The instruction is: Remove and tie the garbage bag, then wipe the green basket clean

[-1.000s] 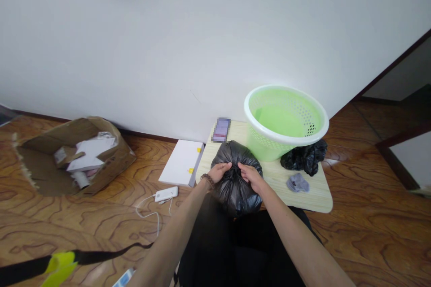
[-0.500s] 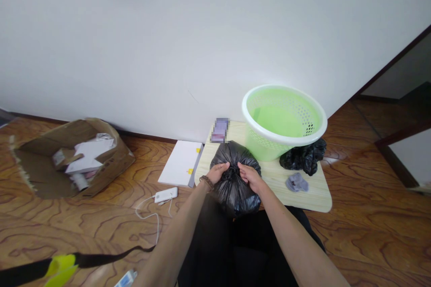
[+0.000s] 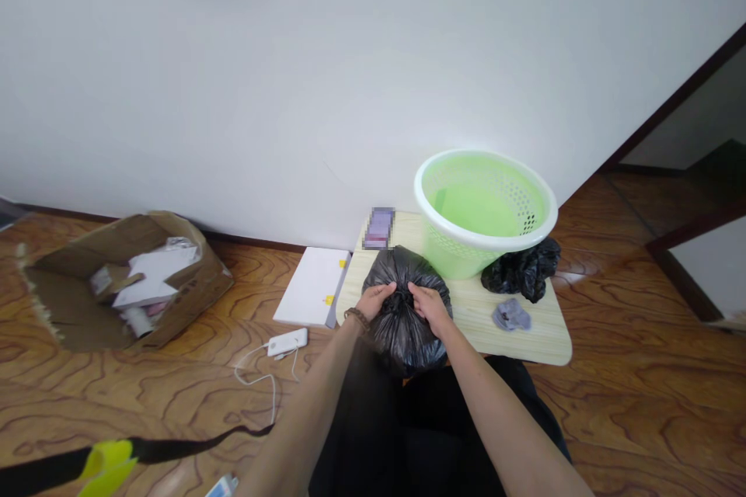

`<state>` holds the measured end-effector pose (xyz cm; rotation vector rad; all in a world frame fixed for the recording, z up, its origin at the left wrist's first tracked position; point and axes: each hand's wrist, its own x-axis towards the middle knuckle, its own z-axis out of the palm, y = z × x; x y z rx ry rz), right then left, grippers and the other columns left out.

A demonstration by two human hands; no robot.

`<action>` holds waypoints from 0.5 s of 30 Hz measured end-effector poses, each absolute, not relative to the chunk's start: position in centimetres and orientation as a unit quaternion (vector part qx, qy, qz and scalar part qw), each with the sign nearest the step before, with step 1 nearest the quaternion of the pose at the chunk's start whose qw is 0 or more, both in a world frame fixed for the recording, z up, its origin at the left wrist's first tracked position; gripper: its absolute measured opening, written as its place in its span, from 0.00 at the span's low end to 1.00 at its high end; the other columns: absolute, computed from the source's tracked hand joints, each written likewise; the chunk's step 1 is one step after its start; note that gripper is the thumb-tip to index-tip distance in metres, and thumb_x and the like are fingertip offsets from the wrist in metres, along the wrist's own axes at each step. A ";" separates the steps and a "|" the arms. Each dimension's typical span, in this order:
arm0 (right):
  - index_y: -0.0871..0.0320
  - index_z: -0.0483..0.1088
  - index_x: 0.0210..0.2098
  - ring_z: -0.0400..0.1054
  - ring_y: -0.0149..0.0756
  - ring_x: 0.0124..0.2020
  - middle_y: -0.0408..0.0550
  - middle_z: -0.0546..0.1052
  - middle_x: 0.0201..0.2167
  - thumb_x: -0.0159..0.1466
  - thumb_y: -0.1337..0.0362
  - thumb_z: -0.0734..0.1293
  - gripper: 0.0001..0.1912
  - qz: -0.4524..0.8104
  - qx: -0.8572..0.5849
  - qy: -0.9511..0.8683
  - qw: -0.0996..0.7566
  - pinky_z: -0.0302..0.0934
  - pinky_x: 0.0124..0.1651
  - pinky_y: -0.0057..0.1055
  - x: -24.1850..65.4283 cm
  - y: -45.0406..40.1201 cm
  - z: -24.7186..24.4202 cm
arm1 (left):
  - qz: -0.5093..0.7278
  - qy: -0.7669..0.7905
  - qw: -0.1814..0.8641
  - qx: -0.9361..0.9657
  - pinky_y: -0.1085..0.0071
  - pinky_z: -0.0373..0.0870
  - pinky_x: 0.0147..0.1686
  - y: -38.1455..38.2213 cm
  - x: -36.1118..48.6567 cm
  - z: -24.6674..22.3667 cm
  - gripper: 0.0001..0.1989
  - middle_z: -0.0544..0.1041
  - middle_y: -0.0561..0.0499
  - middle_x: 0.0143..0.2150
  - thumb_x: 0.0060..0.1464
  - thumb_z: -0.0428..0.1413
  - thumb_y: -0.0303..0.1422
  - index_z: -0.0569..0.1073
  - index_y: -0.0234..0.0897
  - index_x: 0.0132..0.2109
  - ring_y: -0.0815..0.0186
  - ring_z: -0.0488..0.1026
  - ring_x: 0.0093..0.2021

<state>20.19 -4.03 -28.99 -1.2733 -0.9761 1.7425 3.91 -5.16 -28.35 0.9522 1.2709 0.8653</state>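
Note:
A full, rounded black plastic bag rests at the near edge of a pale wooden table, its top gathered to a bunched centre. My left hand pinches the gathered plastic from the left, and a beaded bracelet is on that wrist. From the right, my right hand grips the same gathered top with closed fingers. A small gap lies between the two hands. Behind and right of the bag stands a green basket with a white rim.
Right of the basket lie crumpled black plastic and a grey cloth. A blurred purple item is at the table's back left. On the floor are a white box, a white power bank with cable, and an open cardboard box.
The view has shifted slightly, so the basket sits a little further left in the picture. Both hands keep their hold on the bag's top, with hardly any visible movement.

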 end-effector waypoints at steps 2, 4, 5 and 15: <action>0.56 0.53 0.18 0.43 0.21 0.13 0.33 0.51 0.13 0.50 0.46 0.67 0.24 0.677 -0.505 -0.376 0.380 0.36 0.14 0.23 20.1 -4.0 -28.9 | 0.379 0.556 0.616 0.410 0.68 0.64 0.31 -5.2 3.9 -28.3 0.24 0.73 0.51 0.24 0.42 0.55 0.54 0.71 0.33 0.26 0.66 0.68 0.28; 0.56 0.53 0.18 0.43 0.21 0.13 0.33 0.51 0.13 0.50 0.45 0.67 0.25 0.683 -0.507 -0.365 0.379 0.36 0.14 0.23 20.1 -4.0 -29.0 | 0.381 0.558 0.616 0.405 0.68 0.63 0.30 -5.2 3.9 -28.2 0.25 0.72 0.51 0.24 0.42 0.54 0.54 0.70 0.32 0.26 0.66 0.68 0.28; 0.56 0.53 0.18 0.43 0.21 0.13 0.33 0.51 0.13 0.49 0.45 0.68 0.25 0.687 -0.506 -0.359 0.378 0.36 0.14 0.23 20.0 -4.0 -29.0 | 0.382 0.558 0.617 0.402 0.68 0.63 0.29 -5.3 3.9 -28.2 0.25 0.72 0.51 0.23 0.42 0.54 0.54 0.70 0.32 0.26 0.66 0.68 0.27; 0.55 0.51 0.18 0.42 0.20 0.13 0.32 0.52 0.13 0.47 0.46 0.69 0.26 0.706 -0.496 -0.312 0.398 0.34 0.15 0.23 20.0 -4.0 -29.0 | 0.385 0.545 0.643 0.376 0.69 0.62 0.28 -5.3 3.8 -28.4 0.25 0.72 0.50 0.23 0.43 0.54 0.54 0.71 0.32 0.29 0.66 0.69 0.27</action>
